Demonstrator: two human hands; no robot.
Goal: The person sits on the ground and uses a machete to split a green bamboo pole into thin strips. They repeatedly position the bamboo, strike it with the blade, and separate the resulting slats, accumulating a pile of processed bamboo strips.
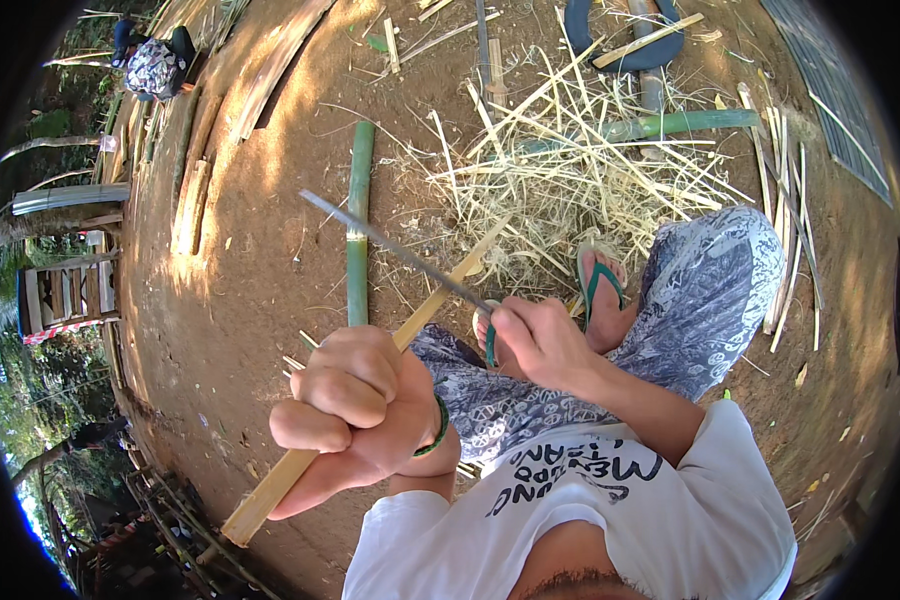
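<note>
My left hand point(348, 398) is closed in a fist around a split bamboo strip point(266, 500). The strip runs slantwise, its wider end low at the left and its narrow end up towards the shavings. In my right hand point(542, 340) is a knife, gripped with its handle hidden by the fingers. Its long, thin grey blade point(382, 240) points up and to the left, crossing the strip beyond my left fist. Whether the edge bites into the strip, I cannot tell.
Beyond my feet lies a heap of bamboo strips and shavings point(560, 180). A green bamboo pole point(358, 230) lies left of it, another green pole point(700, 122) across it. Long thin strips point(792, 230) lie at the right. Another person point(157, 68) is far off at upper left.
</note>
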